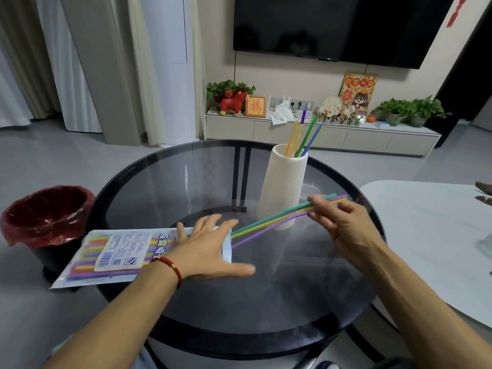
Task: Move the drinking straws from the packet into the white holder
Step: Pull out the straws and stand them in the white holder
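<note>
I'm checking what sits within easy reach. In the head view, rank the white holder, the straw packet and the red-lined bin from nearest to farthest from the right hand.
From the right hand:
1. White holder, just to its left, upright on the glass table.
2. Straw packet, across the table under the left hand.
3. Red-lined bin, on the floor beyond the table's left edge.

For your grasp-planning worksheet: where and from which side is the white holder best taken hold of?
Take the white holder around its ribbed mid-body, from its left side. It stands upright, straws fill its mouth, and the right hand with three more straws crosses its right.
</note>
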